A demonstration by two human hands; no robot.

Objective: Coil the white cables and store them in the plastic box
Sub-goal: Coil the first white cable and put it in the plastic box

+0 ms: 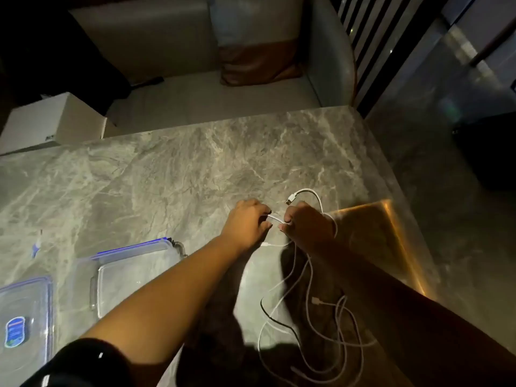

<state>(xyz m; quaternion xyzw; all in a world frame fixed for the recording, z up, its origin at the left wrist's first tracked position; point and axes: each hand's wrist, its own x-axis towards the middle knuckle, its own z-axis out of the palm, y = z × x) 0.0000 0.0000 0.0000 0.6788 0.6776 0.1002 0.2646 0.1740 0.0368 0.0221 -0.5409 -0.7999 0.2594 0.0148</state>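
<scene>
While most of the white cables (335, 325) lie in a slack tangle by the near edge of the table (167, 169), right of its middle, both hands are raised over one strand just beyond it. The left hand (247, 220) pinches that strand (275, 219) between thumb and fingertips. The right hand (308, 227) is curled round it a short way along, so a brief stretch runs between the two. From the right hand the strand arcs away and back to a USB plug (289, 201) that sticks up just beside the knuckles. Another turn appears to pass round the right wrist (the light is poor, so I cannot be sure).

This looks like the opening of the coiling step: one end is in hand and nearly all the length hangs down uncoiled.

The plastic box (134, 277) stands open near the left part of the near edge, holding no cable that I can see, and its lid (25, 311) lies flat at the near left corner.

The next move probably calls for the left hand to feed even loops onto the right. The slack must be drawn up gently so the strands below do not knot.
</scene>
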